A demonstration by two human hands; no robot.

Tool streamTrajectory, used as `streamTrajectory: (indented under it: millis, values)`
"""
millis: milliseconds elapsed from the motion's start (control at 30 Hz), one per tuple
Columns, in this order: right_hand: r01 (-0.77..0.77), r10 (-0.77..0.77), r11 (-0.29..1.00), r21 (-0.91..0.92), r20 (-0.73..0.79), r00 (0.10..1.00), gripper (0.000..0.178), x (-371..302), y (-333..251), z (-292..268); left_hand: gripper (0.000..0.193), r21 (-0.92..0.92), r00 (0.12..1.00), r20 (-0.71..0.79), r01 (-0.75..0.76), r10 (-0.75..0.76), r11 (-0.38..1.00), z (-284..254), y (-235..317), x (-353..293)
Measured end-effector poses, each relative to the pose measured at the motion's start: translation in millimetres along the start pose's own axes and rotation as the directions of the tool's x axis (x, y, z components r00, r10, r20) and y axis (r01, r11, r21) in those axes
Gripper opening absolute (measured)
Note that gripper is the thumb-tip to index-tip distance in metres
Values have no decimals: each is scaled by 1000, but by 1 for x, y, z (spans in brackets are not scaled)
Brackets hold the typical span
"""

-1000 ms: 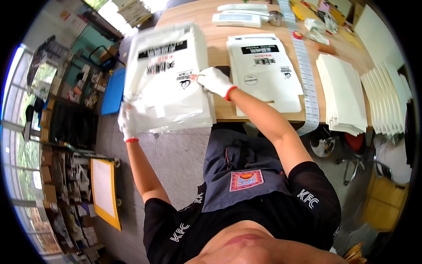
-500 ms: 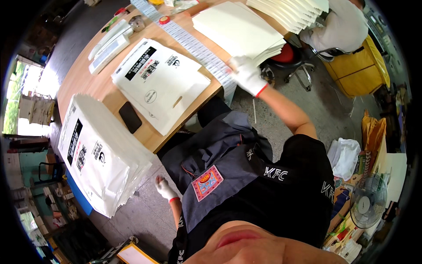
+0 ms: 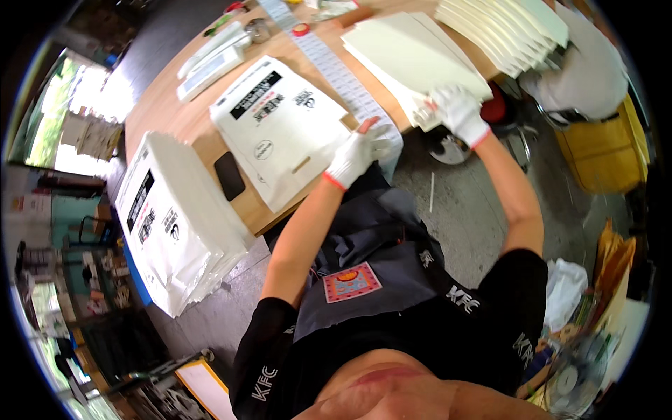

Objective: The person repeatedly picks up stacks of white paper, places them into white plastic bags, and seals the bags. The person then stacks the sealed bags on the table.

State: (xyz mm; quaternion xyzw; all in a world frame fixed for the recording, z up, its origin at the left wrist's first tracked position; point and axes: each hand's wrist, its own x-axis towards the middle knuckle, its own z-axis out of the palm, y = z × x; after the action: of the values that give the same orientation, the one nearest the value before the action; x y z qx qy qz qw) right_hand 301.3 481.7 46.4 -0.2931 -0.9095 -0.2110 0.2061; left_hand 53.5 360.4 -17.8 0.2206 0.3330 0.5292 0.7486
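Daylight glares at upper left, fisheye edges bend, and the right hand (image 3: 458, 114) blurs.

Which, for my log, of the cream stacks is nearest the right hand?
The flatter cream stack, left of the fanned stack; the right hand is at its near edge.

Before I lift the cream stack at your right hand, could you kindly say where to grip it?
Probably grip the cream stack by its near edge, coming from the wearer's side: that edge appears to overhang the table, leaving room to pinch from above and below. The right hand is there.
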Motion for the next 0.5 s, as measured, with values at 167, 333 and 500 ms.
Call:
streamTrajectory:
  millis: [167, 333, 500]
  values:
    - [0, -119, 901, 434, 247, 962, 36, -28, -95, -68, 28, 21, 931, -358, 89, -76, 996, 43, 0, 17]
    - [-629, 431, -309, 713, 695, 576, 40, -86, -13, -12, 37, 428, 949, -286, 249, -131, 869, 16, 41, -36]
    - [-306, 322, -763, 570, 744, 586, 49, -97, -72, 39, 56, 983, 974, -71, 32, 214, 180, 32, 32, -47]
